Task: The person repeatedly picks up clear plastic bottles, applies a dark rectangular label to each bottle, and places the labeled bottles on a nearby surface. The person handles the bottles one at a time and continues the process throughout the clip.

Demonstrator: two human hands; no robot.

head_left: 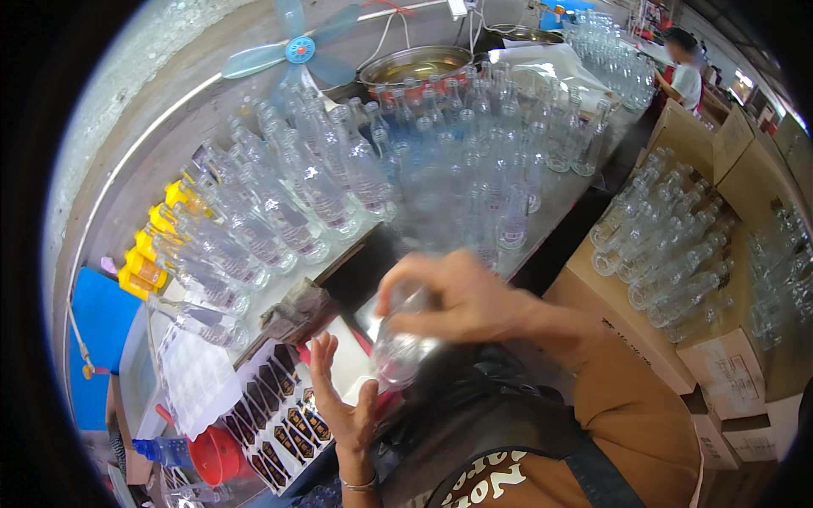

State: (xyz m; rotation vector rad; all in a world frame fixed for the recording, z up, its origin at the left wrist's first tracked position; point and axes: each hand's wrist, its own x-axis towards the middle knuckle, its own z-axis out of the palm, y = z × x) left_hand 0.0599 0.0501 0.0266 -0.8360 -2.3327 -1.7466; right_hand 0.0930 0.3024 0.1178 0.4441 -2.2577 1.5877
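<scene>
A clear glass bottle (405, 351), smeared by motion, is in my right hand (461, 296), whose fingers wrap round it. My left hand (345, 415) stands beside the bottle's lower end with its fingers stretched and spread, holding nothing. Behind my left fingers lies a white pad with a red edge (343, 360), partly hidden by the hand and bottle. Close to my left wrist is a sheet of dark, bottle-neck-shaped labels (271, 402). A white label sheet (190, 372) lies further left, and a folded grey cloth (295, 306) sits on the bench edge.
Rows of clear bottles (296, 186) crowd the bench ahead. At right, an open cardboard box (584, 288) holds more bottles. A red tub (218, 455) stands lower left, yellow containers (140, 271) along the wall. Further back are a fan (300, 50), a metal basin (415, 63) and another person (684, 76).
</scene>
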